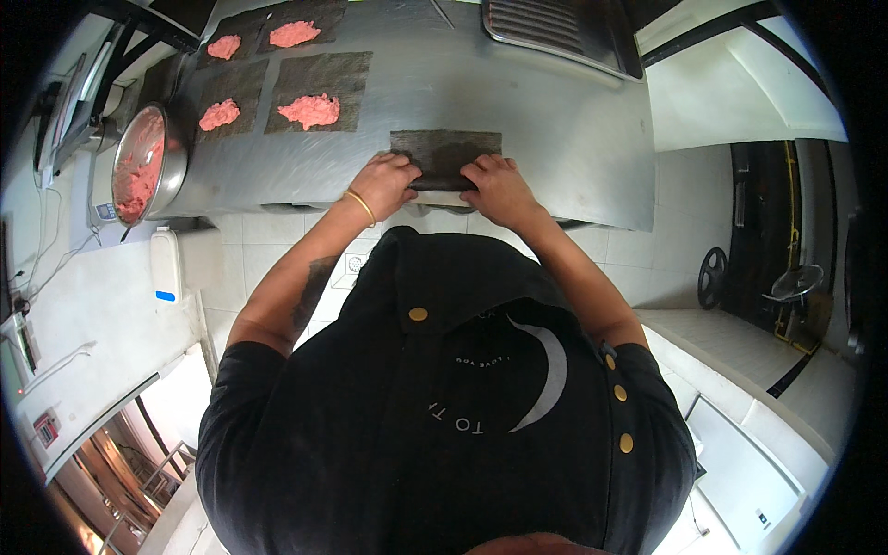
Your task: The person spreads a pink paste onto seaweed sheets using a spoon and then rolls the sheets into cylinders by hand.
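A dark sheet of seaweed [449, 143] lies near the front edge of the steel table, its near side folded or rolled into a dark band. My left hand [388, 178], with a gold bangle at the wrist, grips the left end of that band with curled fingers. At the other end, my right hand [496, 188] holds it the same way. Any filling inside the roll is hidden. Farther left, several more seaweed sheets [350, 79] lie flat, each bearing a lump of pink paste [311, 111].
At the table's left end, a steel bowl [173, 176] holds more pink paste. A ridged metal tray [564, 42] sits at the far right of the steel table [592, 166]. The table's near edge runs just in front of my body.
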`<state>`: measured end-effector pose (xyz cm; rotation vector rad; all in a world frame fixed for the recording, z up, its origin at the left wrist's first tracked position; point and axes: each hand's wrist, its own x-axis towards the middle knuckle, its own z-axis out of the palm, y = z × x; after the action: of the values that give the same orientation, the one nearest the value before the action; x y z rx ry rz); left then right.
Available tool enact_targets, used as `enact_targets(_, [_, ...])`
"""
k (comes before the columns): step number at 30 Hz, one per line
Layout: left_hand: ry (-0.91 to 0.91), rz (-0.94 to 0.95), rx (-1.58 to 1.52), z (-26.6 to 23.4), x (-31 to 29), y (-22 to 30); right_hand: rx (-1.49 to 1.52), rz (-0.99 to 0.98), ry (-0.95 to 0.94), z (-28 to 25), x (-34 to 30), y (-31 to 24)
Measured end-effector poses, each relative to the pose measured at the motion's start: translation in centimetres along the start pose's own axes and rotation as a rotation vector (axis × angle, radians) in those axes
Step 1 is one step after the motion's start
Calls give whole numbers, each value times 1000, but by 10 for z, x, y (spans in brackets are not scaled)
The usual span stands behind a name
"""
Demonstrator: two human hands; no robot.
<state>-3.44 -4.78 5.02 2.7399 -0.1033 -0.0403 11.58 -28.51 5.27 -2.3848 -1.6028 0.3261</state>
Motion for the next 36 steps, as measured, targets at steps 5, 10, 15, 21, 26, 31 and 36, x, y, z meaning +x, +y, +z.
enact_targets(5, [10,36,53,6,-4,-3,4,-1,-14,3,2,-7])
enact_targets(10, [125,89,57,10,-3,5,17,-17,29,3,2,-10])
enact_targets(15, [18,66,67,15,5,12,36,-40,51,12,4,-13])
enact_targets(21, [-18,12,86,13,11,21,35,8,42,16,6,-15])
enact_targets(26, [-129,-149,9,13,25,29,52,77,-2,15,9,-21])
enact_targets(31, [-190,-215,13,7,31,34,55,136,-79,3,14,-30])
enact_targets(36, [-190,-205,13,14,35,34,40,182,-77,6,16,-33])
